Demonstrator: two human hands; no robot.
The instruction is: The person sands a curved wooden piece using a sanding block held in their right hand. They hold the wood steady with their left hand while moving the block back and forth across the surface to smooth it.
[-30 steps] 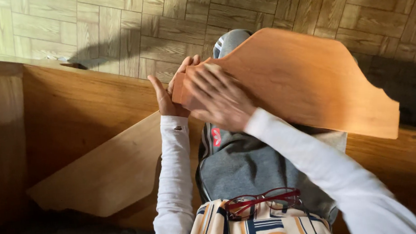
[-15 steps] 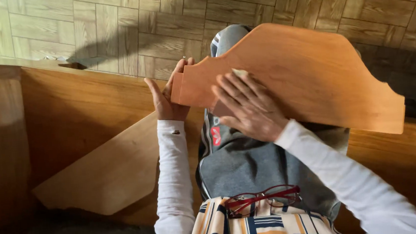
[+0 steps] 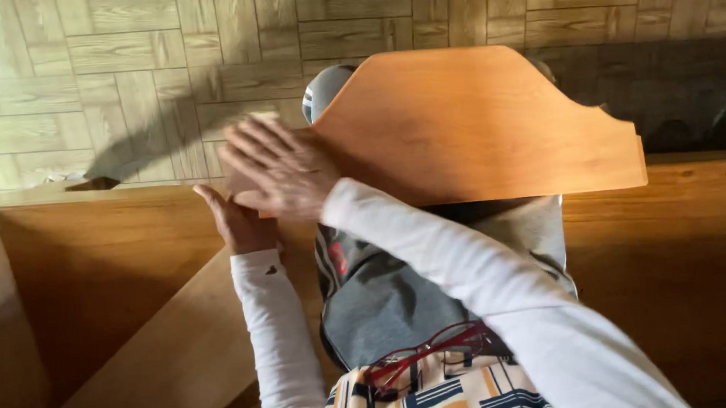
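1. Centre frame, slightly toward 1 o'clock: flat orange-brown wooden panel with a rounded top corner and a stepped, scalloped right edge (image 3: pixel 478 126), held roughly level above the person's lap, its long straight edge running along the near side.
2. Right hand (image 3: pixel 278 169): at 11 o'clock of centre, fingers spread flat, palm pressed on the panel's left end. Open and lying on the surface, not clenched round it.
3. Left hand (image 3: pixel 239 222): just below the right one, coming up from under the panel's left end, thumb raised. It appears to support the edge from beneath; whether the fingers curl round the wood cannot be told, as the right hand covers them.
4. Progress, as a judgement: panel is lifted and supported by both hands at one end only; it is not yet set against or joined to anything visible.
5. Below the panel, at 6 o'clock: grey fabric bag (image 3: pixel 388 297) resting on the lap, red-framed glasses (image 3: pixel 431 354) lying at its near edge, striped cream, navy and orange cloth (image 3: pixel 430 401) beneath them.
6. At 8 o'clock: second pale wooden panel with angled edges (image 3: pixel 169 366), leaning inside the brown wooden box-like frame (image 3: pixel 694 247), apart from the held panel.
7. At 12 o'clock, beyond the frame: wood-pattern parquet floor (image 3: pixel 110 60), partly shadowed.
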